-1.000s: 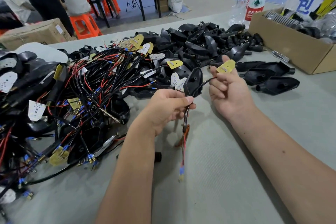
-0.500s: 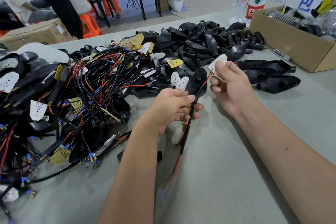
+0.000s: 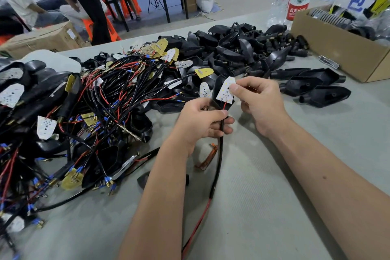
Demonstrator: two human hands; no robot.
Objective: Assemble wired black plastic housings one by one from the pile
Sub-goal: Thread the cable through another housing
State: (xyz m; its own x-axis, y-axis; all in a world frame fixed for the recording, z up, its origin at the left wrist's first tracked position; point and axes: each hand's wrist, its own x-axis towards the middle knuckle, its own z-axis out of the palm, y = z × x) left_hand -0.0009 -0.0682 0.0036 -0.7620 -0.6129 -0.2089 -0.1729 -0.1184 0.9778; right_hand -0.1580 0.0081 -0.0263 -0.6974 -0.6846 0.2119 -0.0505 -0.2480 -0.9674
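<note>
- Housing (image 3: 218, 93) mid-frame above table (image 3: 274, 207), just near of the wired pile (image 3: 88, 112); stem and black cable (image 3: 219, 154) gripped in curled left hand (image 3: 202, 122).
- Right hand (image 3: 259, 101) pinching white LED board (image 3: 226, 91) by thumb and forefinger, board tilted at housing mouth, not seated yet by the look of it.
- Risk: short red lead (image 3: 224, 104) trapped or kinked under board if pushed down before slack is drawn through the stem; solder joint likely weak point.
- Risk: board going in crooked, jamming on housing wall, since held by one edge only.
- Risk: cable tail on table snagging pile when pulled.
- Versus 0.5 s ago: board now turned face-up and closer to housing opening; versus 1.0 s ago, yellow back side no longer showing, board drawn in from the right.
- Empty housings (image 3: 316, 88) far right, untouched.
</note>
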